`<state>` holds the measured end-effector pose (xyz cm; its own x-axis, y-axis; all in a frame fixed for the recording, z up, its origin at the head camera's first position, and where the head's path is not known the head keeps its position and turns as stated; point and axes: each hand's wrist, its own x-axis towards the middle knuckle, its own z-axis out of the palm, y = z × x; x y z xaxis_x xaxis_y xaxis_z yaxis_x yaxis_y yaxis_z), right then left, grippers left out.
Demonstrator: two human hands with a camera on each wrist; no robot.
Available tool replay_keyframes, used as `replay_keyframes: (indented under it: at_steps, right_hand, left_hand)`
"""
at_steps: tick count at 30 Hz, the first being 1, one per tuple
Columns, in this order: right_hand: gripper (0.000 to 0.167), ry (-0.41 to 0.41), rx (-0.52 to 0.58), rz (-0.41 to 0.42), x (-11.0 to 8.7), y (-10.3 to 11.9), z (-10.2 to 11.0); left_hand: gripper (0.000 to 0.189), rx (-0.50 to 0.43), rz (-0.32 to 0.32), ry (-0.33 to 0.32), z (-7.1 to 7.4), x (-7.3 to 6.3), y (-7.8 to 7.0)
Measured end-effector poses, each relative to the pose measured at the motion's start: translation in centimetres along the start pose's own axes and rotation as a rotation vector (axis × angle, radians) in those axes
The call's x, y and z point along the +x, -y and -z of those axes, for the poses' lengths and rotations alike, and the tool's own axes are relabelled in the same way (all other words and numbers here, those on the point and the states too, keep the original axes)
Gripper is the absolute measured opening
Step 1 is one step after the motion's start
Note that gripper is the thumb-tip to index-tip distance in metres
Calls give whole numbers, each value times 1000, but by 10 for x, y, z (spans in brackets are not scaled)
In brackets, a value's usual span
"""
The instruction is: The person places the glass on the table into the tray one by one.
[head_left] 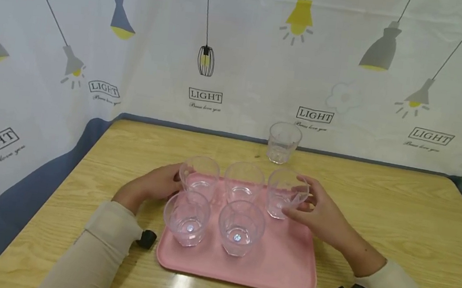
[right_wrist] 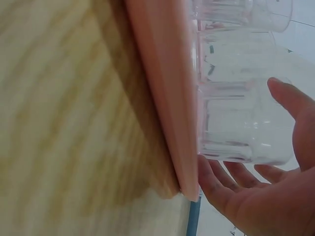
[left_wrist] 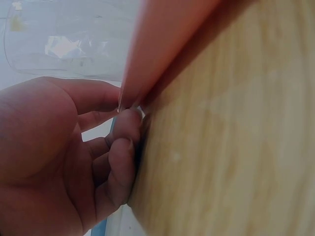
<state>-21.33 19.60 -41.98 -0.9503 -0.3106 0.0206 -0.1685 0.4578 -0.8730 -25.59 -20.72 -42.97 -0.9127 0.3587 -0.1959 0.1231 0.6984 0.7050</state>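
Several clear plastic cups stand upright on a pink tray (head_left: 272,269). At the tray's back right corner, my right hand (head_left: 321,215) holds a clear cup (head_left: 277,205), thumb on the near side and fingers round the far side. In the right wrist view that cup (right_wrist: 231,123) stands with its base on the tray. My left hand (head_left: 157,183) is at the tray's back left, partly hidden behind the back left cup (head_left: 200,178). The left wrist view shows its thumb and curled fingers (left_wrist: 120,167) pinching the tray edge (left_wrist: 147,59).
Another clear cup (head_left: 283,143) stands on the wooden table (head_left: 399,217) behind the tray, near the back edge. The other cups on the tray are a back middle one (head_left: 243,184) and two front ones (head_left: 187,220). A lamp-printed curtain (head_left: 251,45) hangs behind.
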Motion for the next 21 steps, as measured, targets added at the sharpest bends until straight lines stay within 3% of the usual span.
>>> replay_keyframes:
  at_steps: [5,11,21]
  right_hand:
    - [89,44,-19,0,0,6,13]
    - [77,33,-70,-17,3,13,34]
    - [83,5,-110,-38,30,13,50]
  left_hand:
    - [41,1,-4,-1,1,1,1]
    - [37,-7,1,2,0,4,3]
    - [33,-33,-9,7,-2,5,6]
